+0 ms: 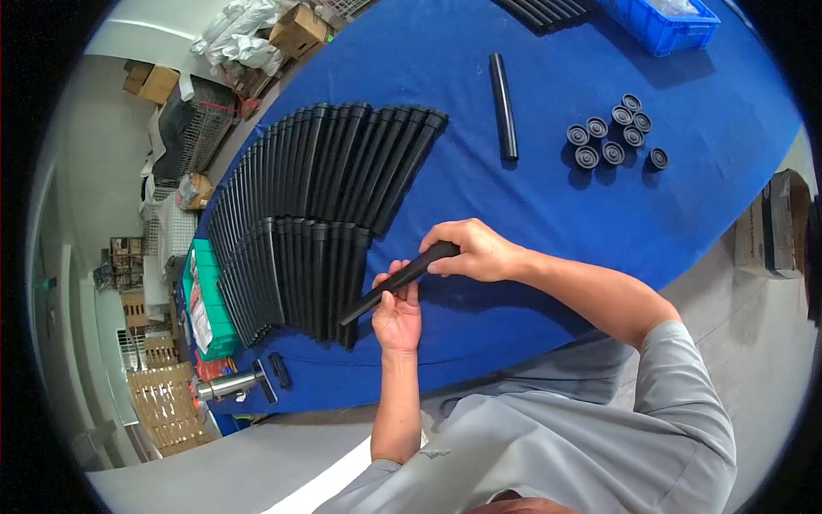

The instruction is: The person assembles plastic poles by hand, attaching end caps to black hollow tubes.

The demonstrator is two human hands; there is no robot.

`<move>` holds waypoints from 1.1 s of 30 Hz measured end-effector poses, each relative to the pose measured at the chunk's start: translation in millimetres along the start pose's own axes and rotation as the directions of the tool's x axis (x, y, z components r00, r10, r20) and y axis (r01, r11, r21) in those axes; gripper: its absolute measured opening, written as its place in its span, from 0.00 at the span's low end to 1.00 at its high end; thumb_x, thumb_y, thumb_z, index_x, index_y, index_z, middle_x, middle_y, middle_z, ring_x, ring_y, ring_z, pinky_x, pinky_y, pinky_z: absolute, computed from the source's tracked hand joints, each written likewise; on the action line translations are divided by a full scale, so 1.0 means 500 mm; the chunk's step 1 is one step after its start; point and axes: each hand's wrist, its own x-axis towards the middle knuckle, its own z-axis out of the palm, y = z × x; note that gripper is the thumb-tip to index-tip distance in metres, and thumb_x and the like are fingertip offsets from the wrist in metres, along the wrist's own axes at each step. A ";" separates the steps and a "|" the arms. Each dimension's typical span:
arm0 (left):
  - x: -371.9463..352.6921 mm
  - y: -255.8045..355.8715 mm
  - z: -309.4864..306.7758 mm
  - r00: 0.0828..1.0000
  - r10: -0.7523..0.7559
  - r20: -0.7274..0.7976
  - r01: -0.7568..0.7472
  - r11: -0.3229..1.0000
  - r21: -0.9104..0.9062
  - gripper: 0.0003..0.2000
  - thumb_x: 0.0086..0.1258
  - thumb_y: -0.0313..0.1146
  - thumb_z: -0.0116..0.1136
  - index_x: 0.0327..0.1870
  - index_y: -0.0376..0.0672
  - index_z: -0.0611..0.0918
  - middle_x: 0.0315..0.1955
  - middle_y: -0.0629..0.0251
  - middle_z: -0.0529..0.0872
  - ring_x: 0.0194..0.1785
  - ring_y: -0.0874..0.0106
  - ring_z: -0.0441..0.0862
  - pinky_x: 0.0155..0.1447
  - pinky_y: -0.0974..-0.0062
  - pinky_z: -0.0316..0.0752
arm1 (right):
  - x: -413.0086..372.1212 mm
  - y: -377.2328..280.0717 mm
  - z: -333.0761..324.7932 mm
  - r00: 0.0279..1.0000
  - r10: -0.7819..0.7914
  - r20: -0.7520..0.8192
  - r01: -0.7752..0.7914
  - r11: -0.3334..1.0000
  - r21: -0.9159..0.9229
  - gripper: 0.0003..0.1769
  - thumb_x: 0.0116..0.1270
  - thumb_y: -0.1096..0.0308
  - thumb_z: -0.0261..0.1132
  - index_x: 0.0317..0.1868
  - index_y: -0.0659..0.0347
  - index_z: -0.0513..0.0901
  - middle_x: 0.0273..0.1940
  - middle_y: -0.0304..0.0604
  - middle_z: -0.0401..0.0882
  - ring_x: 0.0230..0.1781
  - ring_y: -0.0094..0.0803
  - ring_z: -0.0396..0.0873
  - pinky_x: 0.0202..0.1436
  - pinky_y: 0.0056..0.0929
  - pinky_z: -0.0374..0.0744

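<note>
A black tube point(415, 268) is held at a slant over the blue-covered table. My left hand point(396, 324) supports it from beneath, palm up, with the thumb against its side and the fingers behind it. My right hand point(481, 250) is closed around the tube's upper right end; its palm and fingers hide part of that end. Just left of my hands lie two rows of black tubes, an upper row point(330, 158) and a lower row point(317, 274), packed side by side. Their upper ends look wider, like fitted caps.
One loose black tube point(503, 107) lies beyond my right hand. Several round black caps point(613, 153) sit to its right. A blue crate point(668, 32) stands at the far right, a green bin point(214, 300) at the left edge. Near it lies a silver cylindrical tool point(229, 385).
</note>
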 end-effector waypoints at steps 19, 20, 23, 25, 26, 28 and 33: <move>-0.001 0.009 -0.028 1.000 -0.007 0.018 0.007 1.000 0.013 0.17 0.74 0.25 0.65 0.62 0.36 0.80 0.69 0.46 0.79 0.77 0.55 0.72 0.81 0.57 0.72 | -0.005 -0.005 -0.013 0.988 0.129 0.084 -0.135 0.988 0.074 0.15 0.66 0.67 0.72 0.50 0.64 0.84 0.33 0.44 0.87 0.35 0.36 0.87 0.41 0.36 0.82; 0.000 0.006 -0.022 1.000 -0.010 0.011 0.010 1.000 0.014 0.18 0.74 0.26 0.65 0.63 0.36 0.80 0.69 0.46 0.79 0.76 0.55 0.72 0.81 0.57 0.72 | -0.005 0.006 -0.008 1.000 0.022 0.023 -0.022 0.999 0.030 0.15 0.65 0.67 0.72 0.50 0.64 0.84 0.35 0.46 0.87 0.37 0.38 0.87 0.43 0.37 0.82; 0.014 0.005 -0.023 1.000 -0.023 0.019 0.024 0.998 -0.065 0.17 0.76 0.27 0.64 0.64 0.36 0.80 0.70 0.46 0.78 0.76 0.56 0.72 0.81 0.57 0.70 | -0.008 0.021 0.010 0.972 -0.227 -0.059 0.220 0.969 -0.111 0.17 0.62 0.69 0.74 0.50 0.64 0.83 0.43 0.51 0.83 0.45 0.48 0.84 0.50 0.42 0.81; 0.008 0.010 -0.027 0.996 -0.047 0.072 0.056 0.989 -0.139 0.16 0.77 0.26 0.62 0.63 0.35 0.80 0.71 0.46 0.76 0.78 0.55 0.70 0.82 0.56 0.68 | -0.005 0.018 0.006 0.978 -0.210 -0.017 0.206 0.972 -0.116 0.18 0.62 0.68 0.74 0.51 0.64 0.83 0.42 0.51 0.84 0.44 0.46 0.85 0.49 0.42 0.81; 0.008 0.010 -0.029 0.993 -0.039 0.107 0.053 0.990 -0.134 0.16 0.77 0.25 0.61 0.63 0.34 0.80 0.72 0.46 0.75 0.79 0.55 0.68 0.83 0.55 0.67 | -0.006 0.018 0.006 0.981 -0.195 0.003 0.194 0.974 -0.113 0.19 0.62 0.68 0.75 0.52 0.64 0.83 0.42 0.50 0.84 0.44 0.45 0.85 0.49 0.42 0.81; 0.012 0.009 -0.028 0.991 -0.040 0.130 0.056 0.991 -0.121 0.15 0.78 0.25 0.59 0.63 0.33 0.81 0.73 0.46 0.74 0.80 0.54 0.67 0.84 0.54 0.65 | -0.011 -0.014 -0.010 0.991 0.101 0.093 -0.113 0.983 0.144 0.20 0.62 0.67 0.76 0.53 0.64 0.83 0.34 0.44 0.86 0.37 0.36 0.87 0.42 0.37 0.83; 0.015 0.010 -0.026 0.990 -0.082 0.117 0.099 0.985 -0.144 0.15 0.78 0.25 0.59 0.62 0.32 0.81 0.72 0.45 0.75 0.79 0.53 0.68 0.84 0.53 0.64 | -0.004 0.020 0.007 0.965 -0.251 -0.080 0.240 0.962 -0.127 0.15 0.66 0.68 0.72 0.50 0.65 0.84 0.32 0.43 0.87 0.32 0.32 0.87 0.38 0.35 0.83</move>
